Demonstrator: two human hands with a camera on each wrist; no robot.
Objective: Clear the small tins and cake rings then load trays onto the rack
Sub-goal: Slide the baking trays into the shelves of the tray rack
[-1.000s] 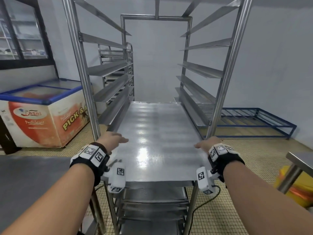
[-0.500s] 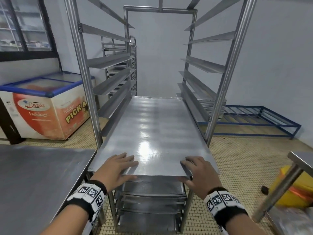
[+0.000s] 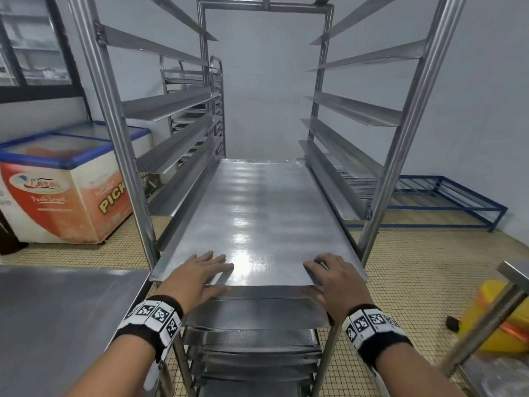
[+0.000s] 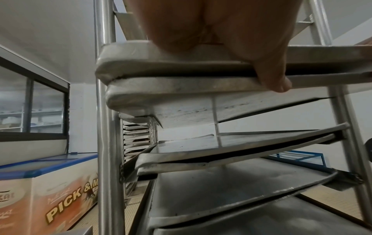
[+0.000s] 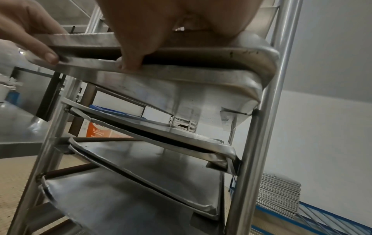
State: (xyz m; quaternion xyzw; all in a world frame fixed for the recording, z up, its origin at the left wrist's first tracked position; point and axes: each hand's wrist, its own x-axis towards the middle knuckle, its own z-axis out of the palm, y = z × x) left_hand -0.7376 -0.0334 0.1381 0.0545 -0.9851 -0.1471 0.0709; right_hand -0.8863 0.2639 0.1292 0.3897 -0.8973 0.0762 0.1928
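Note:
A large flat steel tray (image 3: pixel 257 213) lies on a pair of rails in the tall steel rack (image 3: pixel 114 133), its near edge level with the front posts. My left hand (image 3: pixel 200 270) and right hand (image 3: pixel 335 276) rest on that near edge, fingers laid flat on top. In the left wrist view my left hand (image 4: pixel 211 31) lies on the tray's rim (image 4: pixel 141 54), its thumb (image 4: pixel 275 79) hanging over the front. The right wrist view shows my right hand (image 5: pixel 161 23) placed the same way. Further trays (image 3: pixel 257 313) fill the rails below. No tins or cake rings are in view.
A steel table (image 3: pixel 57 325) stands at the left and a chest freezer (image 3: pixel 65 190) behind it. A second rack (image 3: pixel 194 90) stands behind. A stack of trays (image 3: pixel 357 179) sits on a blue frame (image 3: pixel 458 196). At the right are a yellow bin (image 3: pixel 492 316) and a table leg (image 3: pixel 486 325).
My hands have moved from the tray's sides to its near edge. The tray has slid deeper into the rack. Over the last half second little has moved.

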